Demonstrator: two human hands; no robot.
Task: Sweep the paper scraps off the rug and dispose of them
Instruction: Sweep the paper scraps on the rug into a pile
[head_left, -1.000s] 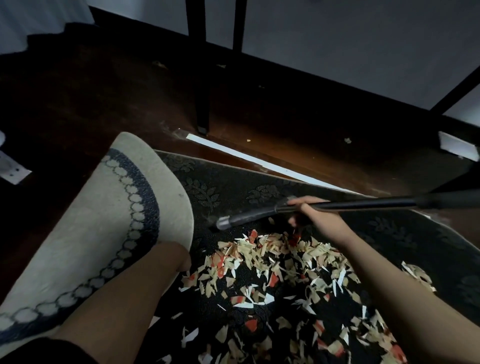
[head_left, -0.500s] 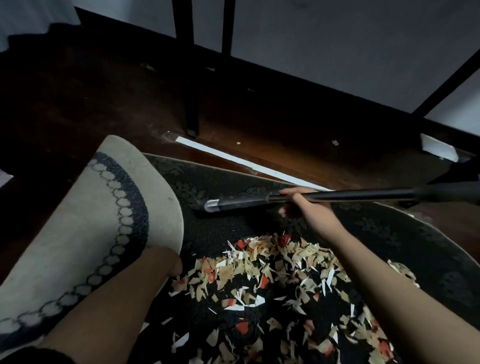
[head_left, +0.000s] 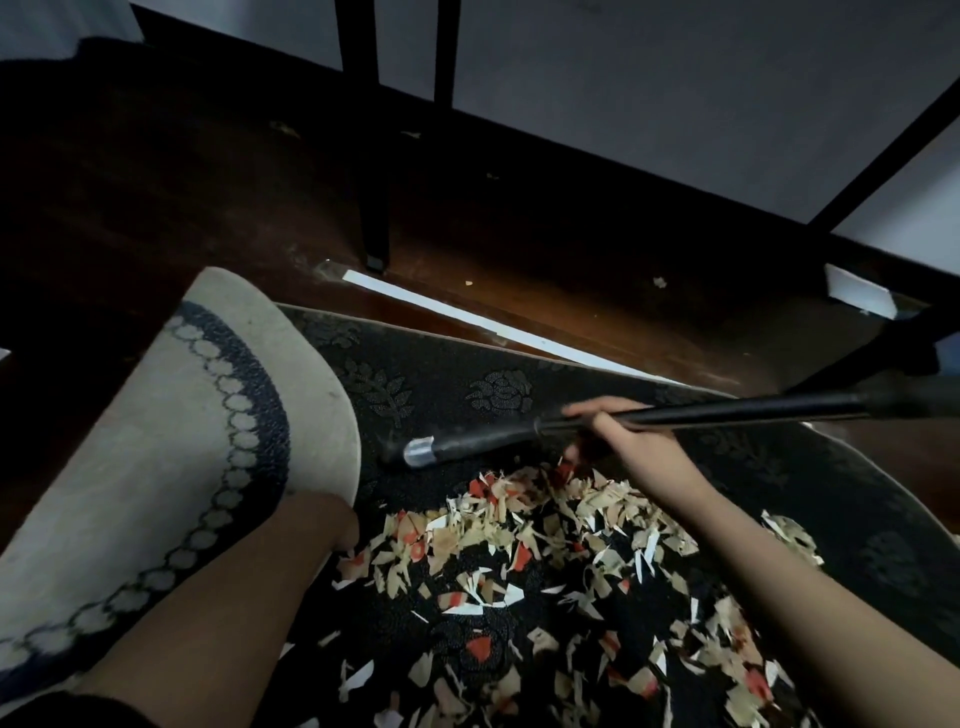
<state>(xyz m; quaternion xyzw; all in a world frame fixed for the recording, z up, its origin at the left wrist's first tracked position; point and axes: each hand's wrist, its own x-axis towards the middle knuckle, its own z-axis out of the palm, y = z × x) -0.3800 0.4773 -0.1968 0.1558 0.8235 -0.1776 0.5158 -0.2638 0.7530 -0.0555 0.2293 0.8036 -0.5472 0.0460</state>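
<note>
**Operator:** Firstly, where are the paper scraps (head_left: 545, 551), and how do they handle?

**Technician:** They lie in a loose heap on the dark patterned rug (head_left: 441, 395), between the two forearms, with a small stray cluster (head_left: 792, 538) off to the right. Judged by appearance, they are thin, very light and flimsy. Expect them to scatter under a fast stroke and to snag in the rug pile. Use short, low strokes.

**Operator:** What are the hands doing?

**Technician:** The right hand (head_left: 631, 441) grasps the black broom handle (head_left: 675, 415), fingers curled over it, near where the thicker end section begins. The silver-capped end (head_left: 420, 451) points left, just above the heap. The sweeping end is out of view to the right. The left hand (head_left: 337, 525) holds the folded-back rug corner (head_left: 208, 431), pale underside up; its fingers are hidden beneath the fold, so the exact grip cannot be confirmed.

**Operator:** Where should each item be held?

**Technician:** The handle looks rigid and smooth; grip it on the shaft, clear of the cap. The rug appears limp and heavy; hold it at the edge of the fold.
</note>
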